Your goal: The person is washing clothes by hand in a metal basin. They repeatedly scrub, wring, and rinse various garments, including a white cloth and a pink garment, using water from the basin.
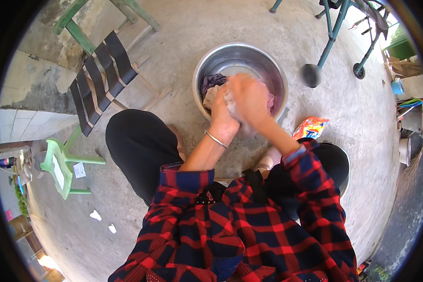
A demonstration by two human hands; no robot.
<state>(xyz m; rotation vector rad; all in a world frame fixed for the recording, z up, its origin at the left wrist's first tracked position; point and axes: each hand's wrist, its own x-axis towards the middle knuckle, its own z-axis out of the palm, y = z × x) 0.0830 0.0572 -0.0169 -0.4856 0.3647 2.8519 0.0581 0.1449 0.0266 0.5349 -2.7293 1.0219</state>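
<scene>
On the concrete floor [174,51] in front of you stands the metal basin [267,63], with its wide side open to you. Inside, along its left side, lie a dark purple cloth [212,82] and a beige cloth [210,96]; a pink cloth [270,100] shows at the right. Your right hand [250,96], a little blurred, is closed over the pale cloth [231,102], and your left hand [222,115] grips it from the other side; its fingers are partly hidden. This cloth is bunched between your palms, over the near part of the basin.

For good rubbing, I think you should hold firmly with the left and let the right do the work, turning the cloth often. It is better to stay above the basin, so that drips fall inside. The bangle [216,139] sits at your left wrist; mind it does not catch the fabric.
</scene>
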